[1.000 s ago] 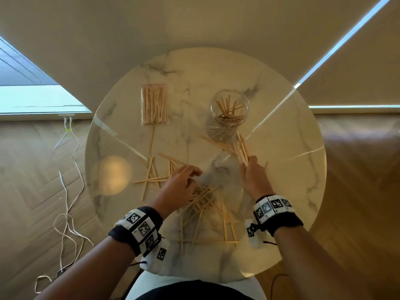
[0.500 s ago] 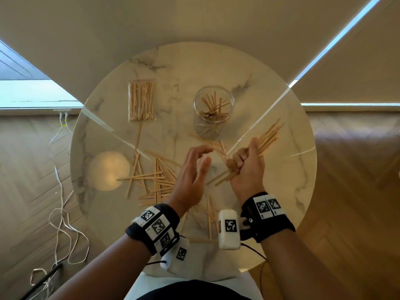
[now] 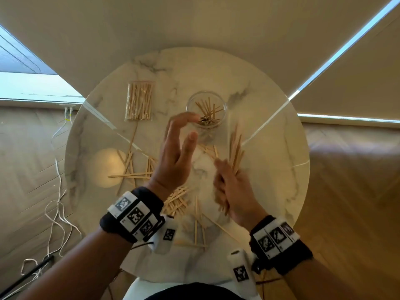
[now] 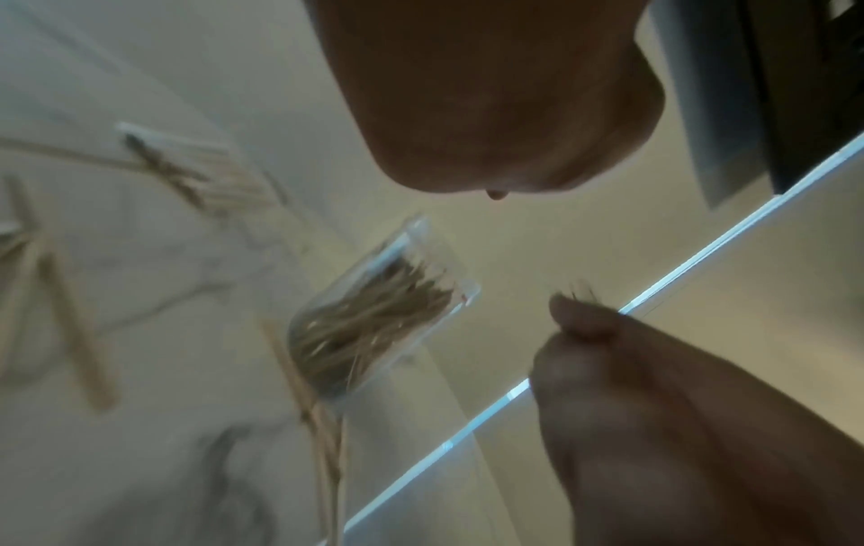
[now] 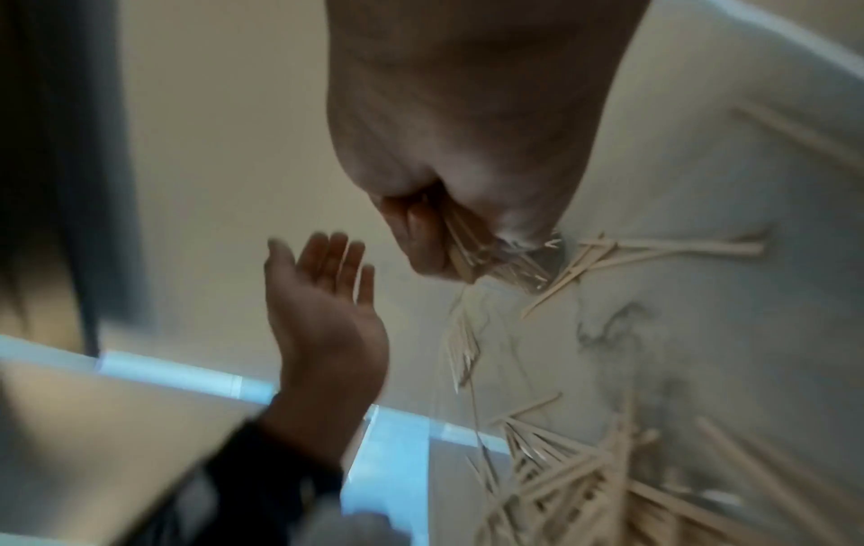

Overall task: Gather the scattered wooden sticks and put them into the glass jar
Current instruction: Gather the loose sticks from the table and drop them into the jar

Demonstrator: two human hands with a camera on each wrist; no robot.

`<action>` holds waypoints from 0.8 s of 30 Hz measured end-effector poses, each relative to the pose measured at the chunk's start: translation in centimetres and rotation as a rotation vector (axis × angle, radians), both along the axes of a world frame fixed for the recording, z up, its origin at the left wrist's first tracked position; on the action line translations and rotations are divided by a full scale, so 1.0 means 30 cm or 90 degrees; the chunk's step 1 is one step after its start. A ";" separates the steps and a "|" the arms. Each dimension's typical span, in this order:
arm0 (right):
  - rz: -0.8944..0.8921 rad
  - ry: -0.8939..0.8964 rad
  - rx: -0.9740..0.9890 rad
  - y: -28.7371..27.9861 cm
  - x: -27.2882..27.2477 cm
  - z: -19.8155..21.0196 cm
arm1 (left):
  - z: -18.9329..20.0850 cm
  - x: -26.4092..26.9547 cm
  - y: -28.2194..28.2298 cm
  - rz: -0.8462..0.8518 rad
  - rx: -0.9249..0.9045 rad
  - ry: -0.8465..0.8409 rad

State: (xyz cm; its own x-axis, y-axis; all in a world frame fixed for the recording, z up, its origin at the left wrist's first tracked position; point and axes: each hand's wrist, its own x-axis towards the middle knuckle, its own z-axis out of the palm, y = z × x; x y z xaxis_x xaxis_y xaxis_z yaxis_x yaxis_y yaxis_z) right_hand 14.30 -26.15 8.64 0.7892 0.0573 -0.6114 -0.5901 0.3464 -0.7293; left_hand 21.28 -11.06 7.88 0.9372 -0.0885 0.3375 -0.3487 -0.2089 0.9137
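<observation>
Wooden sticks (image 3: 236, 151) are gripped as a bundle in the right hand (image 3: 234, 191) above mid-tabletop (image 3: 270, 169). Left hand (image 3: 173, 156) hovers empty, fingers straight. Jar (image 3: 206, 111) stands toward the far edge, holding sticks; others lie scattered near the front edge.

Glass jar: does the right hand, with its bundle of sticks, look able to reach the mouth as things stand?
Probably yes. The glass jar stands upright with an open mouth, just beyond the right hand. The open left hand hovers by its near-left rim, not over it.
</observation>
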 end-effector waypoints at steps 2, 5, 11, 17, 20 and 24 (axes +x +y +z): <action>0.153 -0.026 -0.067 -0.013 -0.044 0.018 | 0.054 0.056 -0.019 -0.039 0.013 -0.024; 0.313 -0.088 -0.182 -0.020 -0.038 0.032 | 0.097 0.100 -0.067 -0.165 0.016 0.082; 0.396 -0.096 -0.437 -0.039 0.100 0.029 | 0.073 0.088 -0.077 -0.311 0.158 0.295; 0.427 -0.098 -0.464 -0.016 0.163 0.020 | 0.060 0.091 -0.049 -0.304 0.089 0.297; 0.366 -0.109 -0.448 -0.011 0.165 0.028 | 0.066 0.080 -0.030 -0.266 0.020 0.197; -0.027 -0.109 -0.057 0.001 0.185 0.102 | 0.016 0.004 -0.032 -0.028 -0.116 0.086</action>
State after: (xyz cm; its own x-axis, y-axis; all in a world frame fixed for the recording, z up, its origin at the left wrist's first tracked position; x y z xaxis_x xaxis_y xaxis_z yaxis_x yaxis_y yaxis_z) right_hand 19.84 -26.12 11.71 0.8824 -0.0267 -0.4697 -0.4416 0.2977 -0.8464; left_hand 21.40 -12.03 8.37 0.9715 -0.0794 0.2235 -0.2259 -0.0229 0.9739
